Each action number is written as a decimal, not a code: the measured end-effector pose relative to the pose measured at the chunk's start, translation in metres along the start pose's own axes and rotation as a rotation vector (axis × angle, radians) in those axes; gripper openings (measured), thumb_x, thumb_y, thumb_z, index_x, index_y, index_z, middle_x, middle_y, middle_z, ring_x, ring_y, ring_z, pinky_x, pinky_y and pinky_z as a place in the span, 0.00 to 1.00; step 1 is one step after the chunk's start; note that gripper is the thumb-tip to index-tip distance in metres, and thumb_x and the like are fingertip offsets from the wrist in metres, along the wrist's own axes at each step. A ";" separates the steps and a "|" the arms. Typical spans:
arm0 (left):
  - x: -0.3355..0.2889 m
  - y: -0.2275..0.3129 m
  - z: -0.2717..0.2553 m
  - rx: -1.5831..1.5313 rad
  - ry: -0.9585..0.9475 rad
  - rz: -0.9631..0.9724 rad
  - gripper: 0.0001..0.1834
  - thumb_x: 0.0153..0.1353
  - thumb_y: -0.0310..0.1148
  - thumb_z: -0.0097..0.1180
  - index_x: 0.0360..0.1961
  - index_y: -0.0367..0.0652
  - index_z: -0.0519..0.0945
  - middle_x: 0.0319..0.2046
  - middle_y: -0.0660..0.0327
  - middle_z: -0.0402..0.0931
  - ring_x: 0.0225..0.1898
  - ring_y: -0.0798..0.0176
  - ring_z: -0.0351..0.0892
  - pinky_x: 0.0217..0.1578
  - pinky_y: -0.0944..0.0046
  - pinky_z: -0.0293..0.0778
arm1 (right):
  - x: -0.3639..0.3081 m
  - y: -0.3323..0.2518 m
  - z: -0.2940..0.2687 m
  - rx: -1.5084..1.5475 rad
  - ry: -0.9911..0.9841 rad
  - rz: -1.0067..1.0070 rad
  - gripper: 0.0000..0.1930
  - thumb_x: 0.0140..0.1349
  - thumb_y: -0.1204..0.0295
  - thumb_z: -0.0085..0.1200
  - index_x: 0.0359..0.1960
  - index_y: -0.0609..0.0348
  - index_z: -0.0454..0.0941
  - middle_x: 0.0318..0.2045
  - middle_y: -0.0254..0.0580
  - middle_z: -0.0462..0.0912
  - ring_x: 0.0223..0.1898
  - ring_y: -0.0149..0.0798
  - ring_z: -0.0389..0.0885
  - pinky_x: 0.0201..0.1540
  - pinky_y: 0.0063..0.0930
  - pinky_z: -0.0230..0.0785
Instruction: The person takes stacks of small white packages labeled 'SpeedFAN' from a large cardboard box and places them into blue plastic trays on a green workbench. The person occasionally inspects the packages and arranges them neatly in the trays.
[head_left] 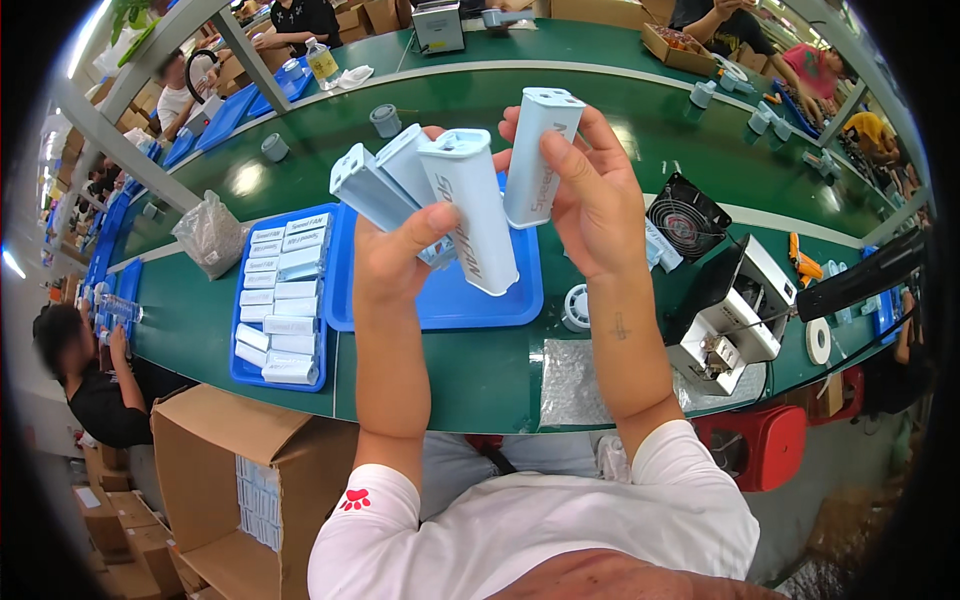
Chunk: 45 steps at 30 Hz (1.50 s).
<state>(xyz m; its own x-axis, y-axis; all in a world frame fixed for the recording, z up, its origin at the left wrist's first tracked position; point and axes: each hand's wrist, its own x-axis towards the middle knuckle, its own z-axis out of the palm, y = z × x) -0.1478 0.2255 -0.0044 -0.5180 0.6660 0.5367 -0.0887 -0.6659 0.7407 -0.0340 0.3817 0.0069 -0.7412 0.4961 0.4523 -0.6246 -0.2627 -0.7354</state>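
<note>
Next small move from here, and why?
Probably lower the single light-blue casing in the right hand onto the blue tray. Bare tray surface shows below the hands, while the left hand grips several casings fanned at different angles; a freed right hand could likely help steady that bunch.

assembly workshop: green workbench point(480, 375), cardboard cartons point(320, 490)

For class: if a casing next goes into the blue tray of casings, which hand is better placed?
Probably the left hand: it is nearer the blue tray of casings, though it grips at least three light-blue casings. The right hand, holding one light-blue casing, would have to reach across.
</note>
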 end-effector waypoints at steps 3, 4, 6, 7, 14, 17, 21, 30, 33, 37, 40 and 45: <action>-0.003 0.007 0.007 0.178 0.074 0.020 0.39 0.50 0.30 0.79 0.62 0.38 0.73 0.50 0.56 0.80 0.51 0.63 0.82 0.54 0.60 0.78 | 0.001 0.010 0.010 0.016 0.043 -0.035 0.25 0.69 0.72 0.61 0.66 0.61 0.70 0.56 0.53 0.81 0.57 0.43 0.82 0.59 0.40 0.77; -0.004 0.011 0.012 0.317 0.055 0.079 0.36 0.49 0.28 0.80 0.59 0.38 0.76 0.48 0.59 0.80 0.51 0.64 0.81 0.53 0.60 0.78 | 0.000 0.013 0.013 0.058 0.065 -0.062 0.25 0.68 0.74 0.61 0.66 0.61 0.72 0.54 0.49 0.82 0.54 0.39 0.82 0.57 0.36 0.77; -0.002 0.007 0.016 0.591 0.004 0.232 0.33 0.47 0.31 0.82 0.54 0.37 0.79 0.47 0.62 0.81 0.49 0.67 0.80 0.52 0.64 0.76 | -0.005 0.017 0.009 0.080 0.072 -0.047 0.24 0.69 0.75 0.58 0.66 0.63 0.72 0.53 0.46 0.83 0.53 0.37 0.82 0.57 0.32 0.76; -0.002 0.009 0.018 0.787 -0.048 0.349 0.34 0.46 0.31 0.83 0.54 0.37 0.79 0.46 0.63 0.82 0.48 0.70 0.80 0.51 0.65 0.76 | -0.006 0.016 0.002 0.044 0.054 -0.027 0.23 0.72 0.75 0.54 0.67 0.64 0.71 0.55 0.48 0.82 0.54 0.38 0.82 0.58 0.32 0.76; -0.044 0.016 0.002 0.586 0.124 0.281 0.37 0.44 0.26 0.81 0.57 0.41 0.75 0.50 0.64 0.80 0.51 0.70 0.79 0.54 0.64 0.76 | -0.020 0.025 0.046 -0.118 -0.148 0.068 0.31 0.78 0.59 0.40 0.71 0.75 0.64 0.64 0.59 0.75 0.63 0.46 0.77 0.67 0.39 0.67; -0.063 0.032 -0.010 0.607 0.118 0.298 0.38 0.43 0.25 0.81 0.57 0.43 0.75 0.51 0.63 0.79 0.53 0.67 0.79 0.55 0.63 0.76 | -0.031 0.036 0.061 -0.160 -0.284 0.054 0.33 0.79 0.56 0.38 0.72 0.75 0.62 0.67 0.58 0.72 0.68 0.46 0.71 0.73 0.41 0.57; -0.076 0.042 -0.019 0.664 0.067 0.234 0.40 0.45 0.25 0.80 0.60 0.41 0.73 0.54 0.61 0.76 0.57 0.65 0.75 0.58 0.61 0.72 | -0.036 0.041 0.068 -0.176 -0.340 0.065 0.34 0.79 0.54 0.37 0.73 0.74 0.61 0.70 0.57 0.67 0.70 0.45 0.68 0.74 0.40 0.54; -0.065 0.078 -0.049 0.726 0.291 -0.051 0.31 0.51 0.34 0.80 0.55 0.40 0.80 0.46 0.61 0.84 0.48 0.66 0.83 0.53 0.61 0.78 | -0.031 0.045 0.064 -0.286 -0.297 0.117 0.30 0.79 0.55 0.40 0.73 0.62 0.65 0.69 0.53 0.71 0.68 0.43 0.72 0.70 0.40 0.62; -0.062 0.109 -0.087 1.106 0.327 -0.278 0.33 0.49 0.43 0.81 0.54 0.42 0.81 0.45 0.59 0.86 0.47 0.64 0.84 0.51 0.60 0.79 | -0.028 0.044 0.057 -0.326 -0.311 0.100 0.27 0.78 0.58 0.44 0.71 0.61 0.68 0.67 0.50 0.74 0.66 0.43 0.73 0.68 0.40 0.65; -0.072 0.155 -0.179 1.937 0.177 -0.450 0.32 0.51 0.46 0.77 0.55 0.46 0.82 0.48 0.52 0.85 0.50 0.50 0.85 0.53 0.56 0.79 | -0.026 0.034 0.052 -0.257 -0.353 0.071 0.22 0.73 0.65 0.53 0.66 0.61 0.74 0.60 0.47 0.80 0.62 0.41 0.77 0.65 0.36 0.67; -0.079 0.167 -0.245 2.085 0.242 -0.700 0.34 0.48 0.45 0.75 0.58 0.49 0.81 0.52 0.52 0.84 0.54 0.46 0.83 0.55 0.52 0.78 | -0.023 0.032 0.050 -0.224 -0.381 0.066 0.20 0.71 0.69 0.57 0.63 0.60 0.77 0.56 0.46 0.82 0.60 0.39 0.78 0.65 0.33 0.68; -0.059 0.151 -0.292 2.179 0.395 -0.897 0.34 0.48 0.46 0.71 0.60 0.57 0.80 0.54 0.53 0.84 0.56 0.49 0.83 0.56 0.51 0.79 | -0.024 0.028 0.049 -0.340 -0.384 0.003 0.19 0.68 0.73 0.59 0.60 0.60 0.79 0.52 0.44 0.85 0.55 0.36 0.82 0.62 0.32 0.71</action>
<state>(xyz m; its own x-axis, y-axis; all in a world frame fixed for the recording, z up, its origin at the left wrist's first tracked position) -0.3792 -0.0127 -0.0420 -0.9676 0.2326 0.0988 0.2318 0.9726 -0.0194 -0.0458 0.3218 0.0008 -0.8196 0.1390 0.5558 -0.5543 0.0526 -0.8306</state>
